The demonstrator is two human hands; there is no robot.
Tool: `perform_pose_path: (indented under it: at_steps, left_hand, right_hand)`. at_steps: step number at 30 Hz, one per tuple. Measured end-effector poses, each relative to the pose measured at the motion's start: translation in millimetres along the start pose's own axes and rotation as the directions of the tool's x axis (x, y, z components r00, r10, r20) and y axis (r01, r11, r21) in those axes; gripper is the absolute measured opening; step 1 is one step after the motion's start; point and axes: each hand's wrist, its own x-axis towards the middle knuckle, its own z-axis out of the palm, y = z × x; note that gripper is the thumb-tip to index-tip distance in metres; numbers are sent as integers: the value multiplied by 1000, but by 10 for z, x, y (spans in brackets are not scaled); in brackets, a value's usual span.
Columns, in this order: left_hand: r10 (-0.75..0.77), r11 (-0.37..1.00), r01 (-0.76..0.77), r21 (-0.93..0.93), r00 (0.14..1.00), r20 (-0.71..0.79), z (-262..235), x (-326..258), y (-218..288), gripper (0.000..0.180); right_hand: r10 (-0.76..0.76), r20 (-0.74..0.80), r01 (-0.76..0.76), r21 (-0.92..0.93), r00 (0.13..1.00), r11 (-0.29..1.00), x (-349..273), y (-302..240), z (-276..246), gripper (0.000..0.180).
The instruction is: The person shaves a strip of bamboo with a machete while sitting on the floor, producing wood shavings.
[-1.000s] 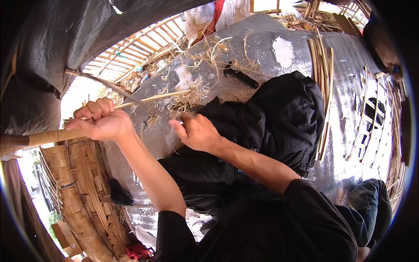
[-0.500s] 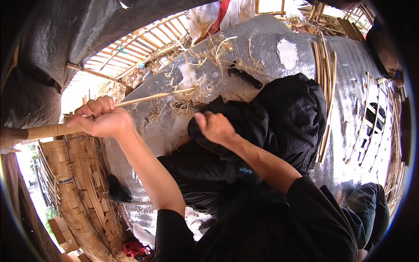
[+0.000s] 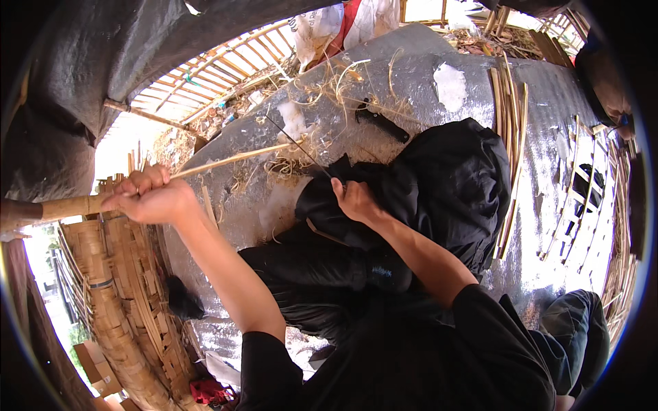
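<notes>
Bamboo strip: long pale split cane (image 3: pixel 226 161), clenched in my left hand (image 3: pixel 147 198).
Right hand (image 3: pixel 353 200): closed around thin dark blade (image 3: pixel 298 145).
Risk: I judge the blade could slip toward my fingers.

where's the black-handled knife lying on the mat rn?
Head view, upper middle: the black-handled knife lies on the silver mat among bamboo shavings, beyond the right hand and just above the black cloth.

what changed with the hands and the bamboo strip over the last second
The right hand drew back from the pile of shavings toward the black cloth on the lap, pulling a thin dark blade along the bamboo strip. The strip's far end rose off the shavings. The left hand kept its closed grip on the strip, in about the same place.
</notes>
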Motion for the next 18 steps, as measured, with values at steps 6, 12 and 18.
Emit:
perform_pose_path:
  at_steps: [6, 12, 18]
  left_hand:
    - [-20, 1000, 19, -15, 998, -59, -127, 29, 23, 60]
    - [-36, 998, 33, -48, 998, -58, -71, 48, 21, 57]
    - [-4, 997, 7, -75, 999, 37, -33, 28, -28, 56]
  right_hand:
    - [-10, 211, -37, 219, 978, 975, 196, -466, -308, 48]
    - [209, 322, -221, 3, 923, 975, 70, 52, -97, 51]
    - [-277, 235, 322, -178, 932, 930, 109, -80, -300, 31]
